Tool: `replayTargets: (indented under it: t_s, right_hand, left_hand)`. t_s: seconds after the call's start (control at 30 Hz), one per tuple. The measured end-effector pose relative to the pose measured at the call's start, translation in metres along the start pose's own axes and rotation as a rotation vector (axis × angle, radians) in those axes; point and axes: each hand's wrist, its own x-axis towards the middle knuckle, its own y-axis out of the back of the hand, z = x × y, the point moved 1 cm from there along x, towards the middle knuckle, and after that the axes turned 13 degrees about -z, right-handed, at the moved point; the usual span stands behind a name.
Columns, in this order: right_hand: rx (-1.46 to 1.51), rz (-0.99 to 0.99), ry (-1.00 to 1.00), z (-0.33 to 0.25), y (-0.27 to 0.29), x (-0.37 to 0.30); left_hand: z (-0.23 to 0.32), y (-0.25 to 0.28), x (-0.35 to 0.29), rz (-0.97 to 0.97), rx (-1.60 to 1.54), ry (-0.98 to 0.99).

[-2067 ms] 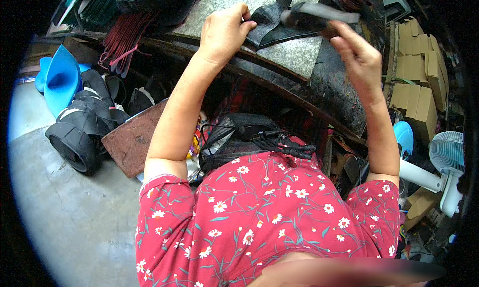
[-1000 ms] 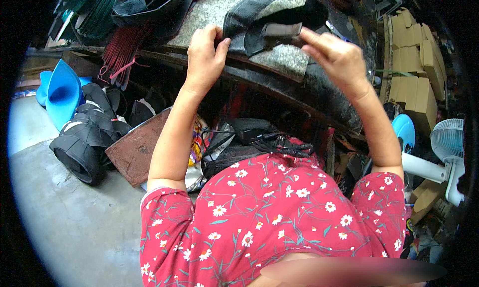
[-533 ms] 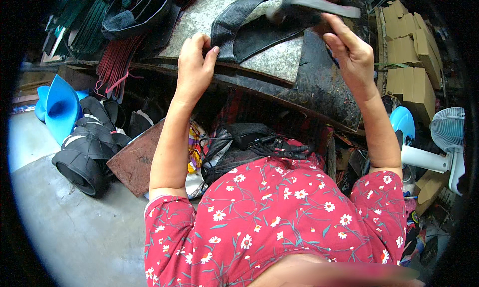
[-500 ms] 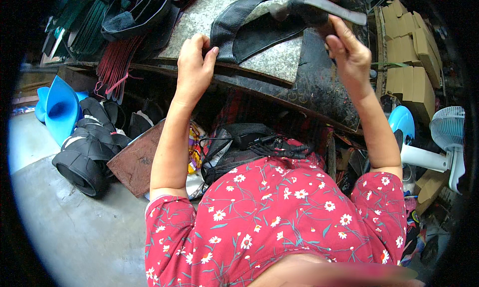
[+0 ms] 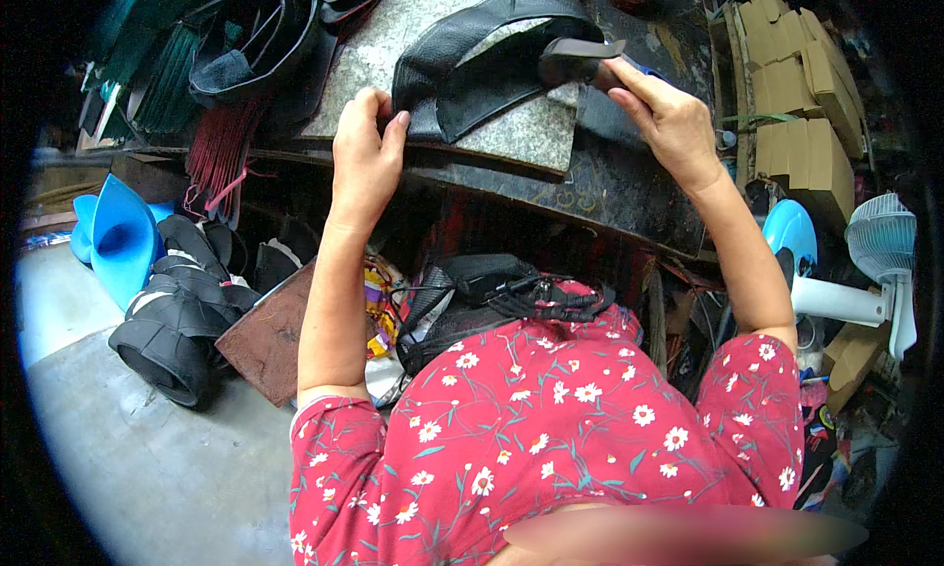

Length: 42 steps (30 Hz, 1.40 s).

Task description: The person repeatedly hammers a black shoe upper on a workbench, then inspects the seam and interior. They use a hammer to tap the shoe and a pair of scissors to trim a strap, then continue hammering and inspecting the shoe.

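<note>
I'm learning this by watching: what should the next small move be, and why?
Perhaps a light tap: the right hand grips the hammer-like tool, its head over the right part of the black leather piece on the grey slab, while the left hand sits at the left edge.

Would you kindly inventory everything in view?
Scuffed worktable: one, black, top
Speckled slab: one, grey, on worktable
Curved leather piece: one, black, on slab
Hammer-like tool: one, dark, at leather's right
Cardboard stacks: several, tan, right
Caged fan: one, pale, right
Curved sheets: several, blue, left
Rounded pieces: several, black, left floor
Rough board: one, brown, left
Bundled strips: many, dark red, upper left
Left hand: one, bare, at leather
Right hand: one, bare, on tool
</note>
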Motion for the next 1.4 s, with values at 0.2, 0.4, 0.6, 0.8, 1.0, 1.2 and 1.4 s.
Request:
replayTargets:
  t_s: [0.2, 0.4, 0.6, 0.8, 1.0, 1.2, 1.4]
  right_hand:
    - [0.254, 0.423, 0.246, 0.004, 0.005, 0.0]
    - [0.173, 0.088, 0.079, 0.004, -0.022, 0.003]
    - [0.168, 0.081, 0.162, -0.006, -0.022, 0.018]
    - [0.749, -0.131, -0.145, 0.009, -0.046, 0.028]
    - [0.578, -0.024, -0.043, 0.015, -0.034, 0.031]
    - [0.456, 0.314, 0.12, -0.006, 0.004, 0.018]
    - [0.018, 0.064, 0.177, -0.017, -0.009, 0.015]
  left_hand:
    - [0.013, 0.007, -0.009, 0.069, 0.153, 0.021]
    - [0.045, 0.044, 0.011, 0.286, -0.022, -0.122]
    - [0.092, 0.079, 0.083, 0.286, -0.205, -0.361]
    - [0.084, 0.005, 0.101, 0.345, -0.11, -0.569]
    - [0.053, -0.059, 0.075, 0.147, -0.059, -0.151]
    - [0.032, -0.048, 0.07, 0.143, -0.236, -0.153]
    - [0.036, -0.038, 0.06, 0.152, -0.122, -0.166]
